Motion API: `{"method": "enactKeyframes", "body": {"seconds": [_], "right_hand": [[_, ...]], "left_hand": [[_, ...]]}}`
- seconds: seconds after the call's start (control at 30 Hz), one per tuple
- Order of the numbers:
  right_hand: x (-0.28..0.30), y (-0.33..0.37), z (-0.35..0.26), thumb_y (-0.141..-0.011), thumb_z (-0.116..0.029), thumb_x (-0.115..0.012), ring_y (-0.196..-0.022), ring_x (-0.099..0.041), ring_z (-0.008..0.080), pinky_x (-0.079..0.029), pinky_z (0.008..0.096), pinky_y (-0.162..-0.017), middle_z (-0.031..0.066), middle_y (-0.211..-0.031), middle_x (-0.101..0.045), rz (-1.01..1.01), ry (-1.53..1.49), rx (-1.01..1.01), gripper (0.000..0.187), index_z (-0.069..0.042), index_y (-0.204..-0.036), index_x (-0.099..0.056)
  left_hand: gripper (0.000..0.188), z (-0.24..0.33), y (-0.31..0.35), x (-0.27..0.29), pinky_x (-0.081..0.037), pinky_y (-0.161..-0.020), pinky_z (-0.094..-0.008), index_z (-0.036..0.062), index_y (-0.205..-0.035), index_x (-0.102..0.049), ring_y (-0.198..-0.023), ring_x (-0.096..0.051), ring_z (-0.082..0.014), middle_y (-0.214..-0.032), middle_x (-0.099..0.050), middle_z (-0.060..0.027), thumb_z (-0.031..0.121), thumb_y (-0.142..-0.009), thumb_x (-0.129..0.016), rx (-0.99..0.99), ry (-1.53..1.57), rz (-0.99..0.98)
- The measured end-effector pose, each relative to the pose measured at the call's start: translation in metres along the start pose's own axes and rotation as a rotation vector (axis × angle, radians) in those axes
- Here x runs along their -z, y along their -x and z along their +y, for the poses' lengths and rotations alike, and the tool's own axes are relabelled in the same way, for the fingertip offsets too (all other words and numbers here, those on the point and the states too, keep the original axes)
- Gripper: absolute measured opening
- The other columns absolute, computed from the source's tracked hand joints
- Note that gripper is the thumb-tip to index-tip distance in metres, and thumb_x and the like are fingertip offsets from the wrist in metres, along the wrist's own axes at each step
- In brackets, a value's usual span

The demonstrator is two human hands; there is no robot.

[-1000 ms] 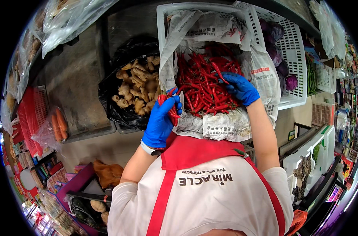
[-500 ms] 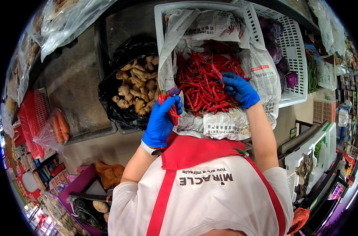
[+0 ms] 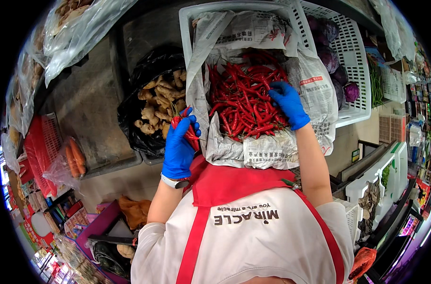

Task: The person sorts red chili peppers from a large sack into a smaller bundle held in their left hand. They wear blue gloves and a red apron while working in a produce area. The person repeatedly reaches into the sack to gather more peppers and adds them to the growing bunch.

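Observation:
Both my hands wear blue gloves. My left hand [image 3: 180,146] is closed around a few red chili peppers [image 3: 191,137], whose tips and stems stick out past the fingers, left of the crate. My right hand [image 3: 290,105] reaches over the right side of a heap of red chilies [image 3: 244,94]. Its fingers are bent together at a chili in the heap, and the fingertips are partly hidden. Under the heap lies crumpled newspaper [image 3: 315,94], lining a white plastic crate [image 3: 184,33].
Left of the crate, ginger [image 3: 154,111] fills a black plastic bag [image 3: 130,106]. A white basket [image 3: 357,66] of purple cabbages [image 3: 328,59] stands to the right. Bagged carrots [image 3: 75,158] and a red basket [image 3: 38,151] are farther left. Green beans [image 3: 375,87] lie at the far right.
My left hand has moved left and slightly down with its chilies, away from the crate's edge. My right hand has shifted slightly up, and its fingers have left the chili they touched before.

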State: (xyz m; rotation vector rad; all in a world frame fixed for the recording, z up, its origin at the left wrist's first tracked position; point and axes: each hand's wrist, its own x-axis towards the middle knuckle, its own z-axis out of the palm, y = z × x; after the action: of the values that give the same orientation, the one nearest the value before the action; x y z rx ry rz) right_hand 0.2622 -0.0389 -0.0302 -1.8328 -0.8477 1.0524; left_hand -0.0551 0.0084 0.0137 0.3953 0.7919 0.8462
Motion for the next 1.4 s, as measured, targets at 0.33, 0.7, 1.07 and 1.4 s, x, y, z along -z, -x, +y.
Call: {"method": "enactKeyframes", "body": {"seconds": [0.33,0.7,1.07,1.4], "right_hand": [[0.007,-0.105,0.0,-0.08,-0.013,-0.05,-0.077,-0.062,0.0308,-0.051,0.0403,-0.064,0.0157,-0.087,-0.063,0.301,1.28,0.175,0.015,-0.007,-0.082,-0.063],[0.004,-0.104,0.001,-0.076,-0.018,-0.053,-0.076,-0.059,0.0363,-0.049,0.0445,-0.063,0.0182,-0.086,-0.061,0.336,1.155,0.33,0.018,-0.008,-0.091,-0.059],[-0.011,0.001,-0.088,-0.077,-0.019,-0.065,-0.061,-0.052,0.0098,-0.041,0.0239,-0.055,0.0009,-0.071,-0.055,-0.057,-0.118,0.213,0.015,-0.008,-0.085,-0.059],[-0.063,0.039,-0.093,-0.082,-0.016,-0.059,-0.052,-0.043,0.0028,-0.033,0.0171,-0.046,-0.0008,-0.074,-0.056,-0.592,-0.212,-0.133,0.018,-0.005,-0.096,-0.06]], "left_hand": [[0.041,-0.001,-0.004,0.0,-0.044,-0.072,-0.0254,0.0035,-0.119,-0.047,-0.081,-0.054,-0.0121,-0.093,-0.058,-0.0021,0.018,-0.083,-0.059,0.038,0.036,0.004],[0.043,0.003,0.012,-0.015,-0.046,-0.074,-0.0264,0.0015,-0.12,-0.045,-0.082,-0.055,-0.0134,-0.095,-0.058,-0.0049,0.015,-0.082,-0.06,0.033,0.042,-0.062],[0.044,-0.022,-0.014,-0.03,-0.044,-0.086,-0.0322,0.0003,-0.123,-0.041,-0.1,-0.054,-0.02,-0.112,-0.054,-0.0103,0.015,-0.084,-0.056,0.118,0.091,-0.201],[0.038,-0.042,-0.017,-0.029,-0.047,-0.077,-0.0281,0.0015,-0.116,-0.047,-0.087,-0.057,-0.0159,-0.099,-0.058,-0.0071,0.017,-0.084,-0.057,0.199,0.051,-0.264]]}}
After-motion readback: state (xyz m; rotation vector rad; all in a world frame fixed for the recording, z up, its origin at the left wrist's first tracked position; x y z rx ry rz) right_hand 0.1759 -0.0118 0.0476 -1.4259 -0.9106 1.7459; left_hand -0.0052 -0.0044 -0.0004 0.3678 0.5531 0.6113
